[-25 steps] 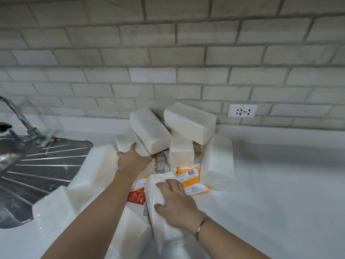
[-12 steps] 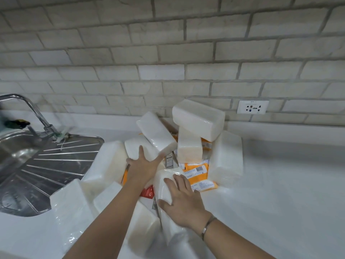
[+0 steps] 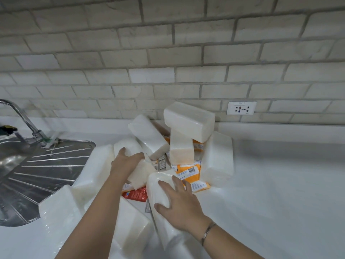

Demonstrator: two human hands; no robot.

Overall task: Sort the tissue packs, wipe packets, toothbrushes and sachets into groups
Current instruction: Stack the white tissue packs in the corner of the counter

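White counter (image 3: 280, 184), left hand (image 3: 127, 163) gripping tissue pack (image 3: 141, 174)

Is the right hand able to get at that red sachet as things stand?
Probably not directly. The right hand rests on a tissue pack, and the red sachet lies low in the pile, partly under the pack that the left hand grips.

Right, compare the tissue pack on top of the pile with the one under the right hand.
The top tissue pack sits highest, near the wall; the near tissue pack lies low at the front. The top one is untouched; the right hand presses on the near one. Both are white blocks in clear wrap.
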